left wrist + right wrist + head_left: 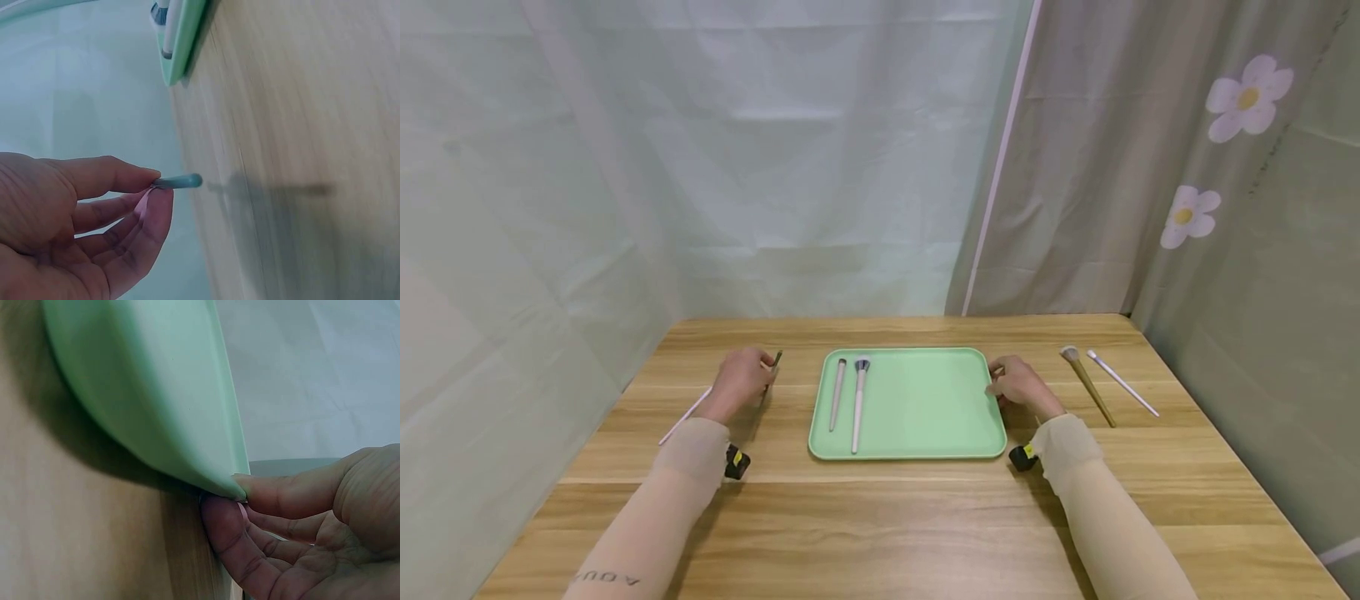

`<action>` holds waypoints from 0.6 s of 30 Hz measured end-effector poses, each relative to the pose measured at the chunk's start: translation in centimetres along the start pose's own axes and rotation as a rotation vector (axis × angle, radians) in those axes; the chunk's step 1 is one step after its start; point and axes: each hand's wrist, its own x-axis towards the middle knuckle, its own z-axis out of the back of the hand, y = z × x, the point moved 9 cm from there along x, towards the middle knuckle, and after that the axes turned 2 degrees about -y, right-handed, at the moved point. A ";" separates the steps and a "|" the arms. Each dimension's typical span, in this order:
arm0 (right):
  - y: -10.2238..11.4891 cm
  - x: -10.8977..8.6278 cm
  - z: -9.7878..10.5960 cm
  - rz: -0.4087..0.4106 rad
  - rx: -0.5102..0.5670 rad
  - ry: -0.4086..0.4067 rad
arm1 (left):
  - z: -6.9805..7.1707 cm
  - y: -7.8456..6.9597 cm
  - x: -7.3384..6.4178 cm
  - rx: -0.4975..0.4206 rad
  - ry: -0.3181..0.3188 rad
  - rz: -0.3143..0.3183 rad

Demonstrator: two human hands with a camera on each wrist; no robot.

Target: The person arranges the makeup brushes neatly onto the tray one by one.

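My left hand [741, 383] pinches a slim green-handled makeup brush [180, 182] between thumb and fingertips, left of the tray. The brush's rounded handle end points out from the fingers, and its shadow falls on the wood apart from it. With thumb and forefinger, my right hand [1021, 386] grips the right rim of a light green tray [925, 400]. Inside the tray's left side lie a small grey-handled brush [837, 398] and a longer white-handled brush [858, 408], side by side.
A white brush [679, 422] lies partly hidden behind the left wrist. Right of the right hand rest a fluffy brush with a gold-brown handle [1096, 392] and a thin white brush [1123, 383]. Curtains [820, 167] hang behind the wooden table [895, 525].
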 end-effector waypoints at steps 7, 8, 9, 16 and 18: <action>-0.1 0.0 -0.1 -0.003 0.000 0.001 | -0.6 -1.5 0.2 -0.072 -0.008 0.010; -0.1 0.0 -0.1 -0.005 0.001 0.000 | -0.6 -1.8 0.2 -0.083 -0.004 0.009; -0.1 0.0 -0.1 -0.004 -0.001 0.000 | -0.7 -2.0 0.2 -0.098 -0.002 0.012; -0.2 0.1 0.0 0.004 -0.011 -0.002 | -1.4 -3.6 0.3 -0.175 0.015 0.016; -0.1 0.1 0.0 0.005 -0.012 -0.002 | -1.5 -3.9 0.4 -0.178 0.013 0.012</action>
